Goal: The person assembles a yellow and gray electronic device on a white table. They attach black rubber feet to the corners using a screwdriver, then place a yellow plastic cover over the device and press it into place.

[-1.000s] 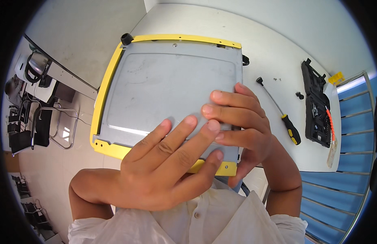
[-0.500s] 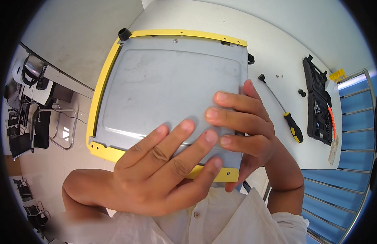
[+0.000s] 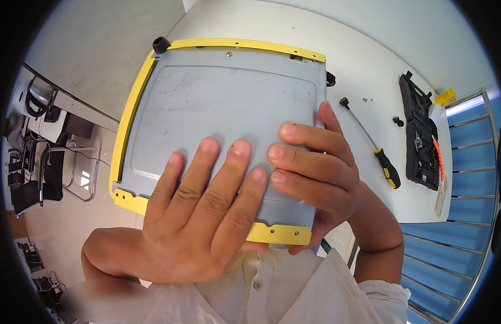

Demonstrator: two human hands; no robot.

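Close under the head camera, a grey metal panel with a yellow frame (image 3: 218, 102) is held up over the near edge of the white desk (image 3: 369, 70), its long axis running away from the person. Left hand (image 3: 202, 216) lies flat on its near face, fingers spread; right hand (image 3: 315, 178) wraps the near right edge, fingers on top, thumb hidden beneath. Well apart to the right lie a screwdriver (image 3: 372, 143) and a black tool case (image 3: 420, 140)

Both hands (image 3: 250, 210) on grey-yellow panel (image 3: 223, 102)
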